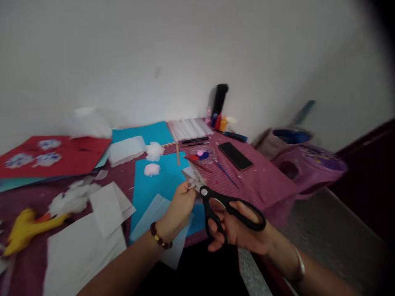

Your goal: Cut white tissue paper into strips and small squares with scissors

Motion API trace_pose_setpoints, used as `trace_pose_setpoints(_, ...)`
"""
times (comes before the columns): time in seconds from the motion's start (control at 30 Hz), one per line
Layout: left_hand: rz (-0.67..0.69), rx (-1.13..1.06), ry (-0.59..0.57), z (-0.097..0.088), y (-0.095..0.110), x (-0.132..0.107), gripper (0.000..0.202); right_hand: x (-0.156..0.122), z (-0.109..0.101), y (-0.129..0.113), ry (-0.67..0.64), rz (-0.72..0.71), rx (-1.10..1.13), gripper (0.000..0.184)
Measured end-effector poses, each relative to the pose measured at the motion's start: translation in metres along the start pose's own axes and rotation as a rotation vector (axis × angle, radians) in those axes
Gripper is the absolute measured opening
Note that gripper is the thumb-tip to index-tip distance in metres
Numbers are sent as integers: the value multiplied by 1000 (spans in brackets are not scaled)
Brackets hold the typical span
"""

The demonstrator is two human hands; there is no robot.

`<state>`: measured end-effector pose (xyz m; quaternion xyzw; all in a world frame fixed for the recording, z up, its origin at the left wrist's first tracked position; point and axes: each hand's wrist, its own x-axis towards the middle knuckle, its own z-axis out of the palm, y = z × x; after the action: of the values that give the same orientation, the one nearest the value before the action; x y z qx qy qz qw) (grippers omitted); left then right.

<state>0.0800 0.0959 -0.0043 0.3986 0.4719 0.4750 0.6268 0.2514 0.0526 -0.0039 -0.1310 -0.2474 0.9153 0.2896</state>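
My left hand (180,207) pinches a small folded piece of white paper (193,176) and holds it up above a blue sheet (160,183). My right hand (239,230) grips black-handled scissors (230,207), fingers through the loops. The blades meet the paper right beside my left fingertips. A beaded bracelet sits on my left wrist.
The table has a pink cloth (262,181). On it lie white paper sheets (80,246), cotton tufts (152,168), red card (55,156), a black phone (236,156), pens, paint bottles (219,121) and a yellow toy (24,228). A purple stool (308,166) stands to the right.
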Motion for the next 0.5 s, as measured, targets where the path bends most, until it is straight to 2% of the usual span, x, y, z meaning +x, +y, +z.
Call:
trace_pose_setpoints(0.1,-149,-62,39,-37,12,-5,10,27,4,-12,-81,55,-49,46)
trace_pose_setpoints(0.23,-328,-148,74,-106,37,-28,21,59,-2,-22,-102,106,-196,54)
trace_pose_setpoints(0.33,-326,-159,76,-154,53,-49,27,80,-6,-22,-79,126,-321,57)
trace_pose_setpoints(0.43,-286,-164,32,-192,62,-61,31,102,-4,-22,-81,199,-454,60)
trace_pose_setpoints(0.5,-317,-127,95,-213,65,-65,29,117,2,-22,-99,261,-552,62)
